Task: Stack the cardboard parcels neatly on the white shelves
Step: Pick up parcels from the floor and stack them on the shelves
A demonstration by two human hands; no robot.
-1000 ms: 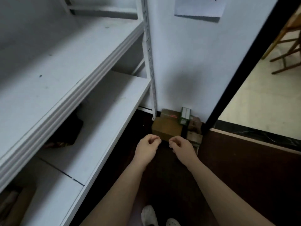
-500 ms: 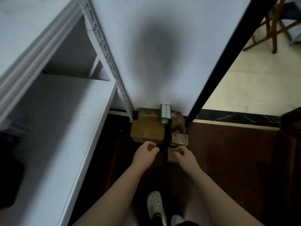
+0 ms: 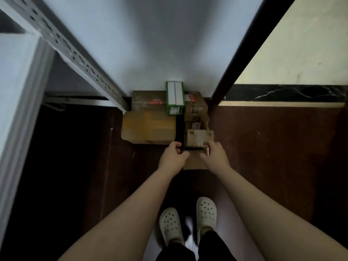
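Note:
Several cardboard parcels lie piled on the dark floor against the white wall. A large brown parcel (image 3: 148,127) sits on the left, with a taped parcel (image 3: 146,100) behind it and a green-and-white box (image 3: 174,98) on top. A small pale parcel (image 3: 199,137) rests on a flat parcel (image 3: 195,162) at the front right. My left hand (image 3: 173,157) curls its fingers round the small parcel's front left corner. My right hand (image 3: 214,154) grips its front right corner. The white shelf (image 3: 17,72) stands at the left.
A perforated grey shelf upright (image 3: 75,53) runs down to the floor beside the pile. A dark door frame (image 3: 244,53) stands right of the parcels, with a pale floor (image 3: 301,44) beyond. My feet in white clogs (image 3: 188,221) stand just behind the pile.
My view has tilted down and come closer to the pile. Both hands moved forward from above the floor to the small parcel's front corners and closed on it.

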